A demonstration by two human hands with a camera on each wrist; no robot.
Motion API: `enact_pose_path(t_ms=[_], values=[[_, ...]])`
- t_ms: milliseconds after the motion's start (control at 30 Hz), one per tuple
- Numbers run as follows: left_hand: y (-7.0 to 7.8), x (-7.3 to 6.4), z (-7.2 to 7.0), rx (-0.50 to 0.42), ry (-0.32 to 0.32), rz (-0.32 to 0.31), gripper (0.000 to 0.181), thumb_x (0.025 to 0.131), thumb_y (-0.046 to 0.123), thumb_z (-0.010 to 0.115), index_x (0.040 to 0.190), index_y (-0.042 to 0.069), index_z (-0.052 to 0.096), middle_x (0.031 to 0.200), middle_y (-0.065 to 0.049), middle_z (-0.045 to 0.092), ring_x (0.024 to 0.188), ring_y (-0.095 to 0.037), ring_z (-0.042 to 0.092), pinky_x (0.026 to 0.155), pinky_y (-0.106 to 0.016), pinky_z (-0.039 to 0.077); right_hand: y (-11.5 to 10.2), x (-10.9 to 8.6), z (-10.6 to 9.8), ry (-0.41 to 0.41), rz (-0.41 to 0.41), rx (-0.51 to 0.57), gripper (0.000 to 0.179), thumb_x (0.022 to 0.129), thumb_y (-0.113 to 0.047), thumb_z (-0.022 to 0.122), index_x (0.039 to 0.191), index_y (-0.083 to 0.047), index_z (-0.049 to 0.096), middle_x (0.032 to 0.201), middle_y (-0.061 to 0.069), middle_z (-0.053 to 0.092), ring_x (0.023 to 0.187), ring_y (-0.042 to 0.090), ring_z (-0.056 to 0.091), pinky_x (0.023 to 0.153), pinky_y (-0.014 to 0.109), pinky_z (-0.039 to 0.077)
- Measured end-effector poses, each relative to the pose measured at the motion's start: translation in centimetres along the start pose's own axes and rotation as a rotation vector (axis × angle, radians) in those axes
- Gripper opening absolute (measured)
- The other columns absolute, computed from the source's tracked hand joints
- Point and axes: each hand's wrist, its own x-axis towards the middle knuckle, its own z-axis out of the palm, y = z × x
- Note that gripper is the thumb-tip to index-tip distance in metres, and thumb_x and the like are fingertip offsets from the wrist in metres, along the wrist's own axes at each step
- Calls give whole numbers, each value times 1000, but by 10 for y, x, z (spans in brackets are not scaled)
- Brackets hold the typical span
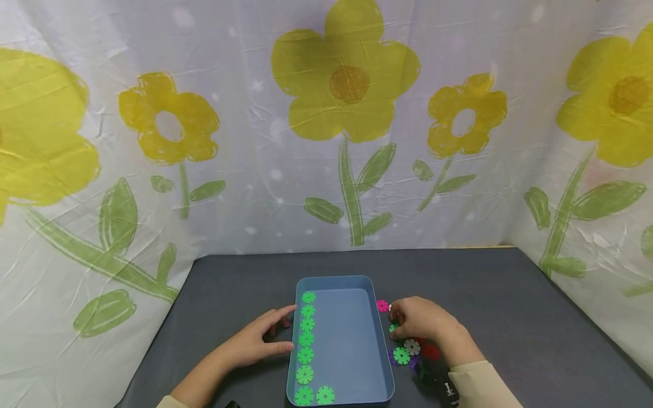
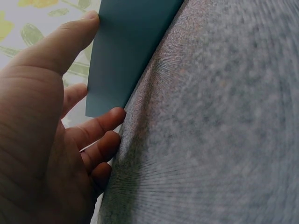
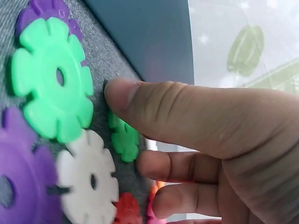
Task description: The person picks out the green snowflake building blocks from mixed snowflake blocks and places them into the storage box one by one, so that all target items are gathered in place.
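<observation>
A blue rectangular tray point(image 1: 352, 340) carries several green notched plastic discs point(image 1: 306, 339) in a column along its left side, with one green disc point(image 1: 325, 395) beside the nearest. My left hand point(image 1: 257, 338) is at the tray's left wall, thumb and index finger spread against it. Right of the tray, my right hand point(image 1: 423, 320) reaches down over loose discs. Its thumb and bent fingers stand apart around a small green disc point(image 3: 125, 140), which seems to lie on the table, partly behind the thumb. Whether they touch it is unclear.
Near the right hand lie another green disc point(image 1: 401, 356), a white disc point(image 1: 411, 347), a purple disc point(image 3: 23, 172), a red disc point(image 1: 431, 352) and a pink disc point(image 1: 382, 306). The dark tabletop point(image 1: 245, 283) meets a flower-printed curtain point(image 1: 245, 113) behind.
</observation>
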Motion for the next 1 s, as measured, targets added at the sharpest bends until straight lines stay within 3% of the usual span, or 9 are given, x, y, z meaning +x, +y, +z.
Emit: enact_pose_path(t_ms=[233, 533, 733, 867, 1000], values=[[0, -2, 1, -3, -4, 13, 78, 97, 42, 72, 161, 17, 36, 125, -2, 54, 97, -20, 48, 81, -36, 40, 2, -1, 0, -2, 75, -49, 22, 74, -17, 93, 85, -15, 75, 74, -7, 60, 69, 13, 55, 69, 40, 52], [-2, 0, 0, -7, -11, 14, 77, 97, 42, 72, 161, 19, 36, 124, 0, 54, 97, -19, 48, 82, -37, 41, 8, 3, 5, 39, 49, -87, 20, 75, -20, 85, 89, -14, 72, 74, -8, 59, 65, 13, 53, 64, 38, 48], [0, 0, -1, -3, -15, 4, 78, 97, 43, 72, 161, 19, 35, 123, 0, 53, 96, -19, 47, 80, -37, 40, 15, 4, 6, 2, -35, 19, 24, 80, -13, 83, 101, -17, 73, 72, -6, 56, 65, 13, 51, 62, 38, 44], [0, 0, -1, 0, -8, 9, 78, 97, 43, 72, 161, 19, 35, 123, 1, 53, 96, -19, 47, 81, -37, 41, 14, 4, 5, -9, -58, 79, 19, 81, -9, 83, 93, -16, 71, 74, -4, 56, 66, 15, 51, 63, 38, 43], [0, 0, -1, -4, -5, 9, 77, 97, 42, 72, 161, 20, 36, 124, 0, 53, 97, -19, 47, 81, -37, 41, 8, 4, 4, 20, -50, 46, 20, 78, -9, 82, 92, -13, 68, 76, -4, 57, 69, 16, 51, 65, 40, 45]])
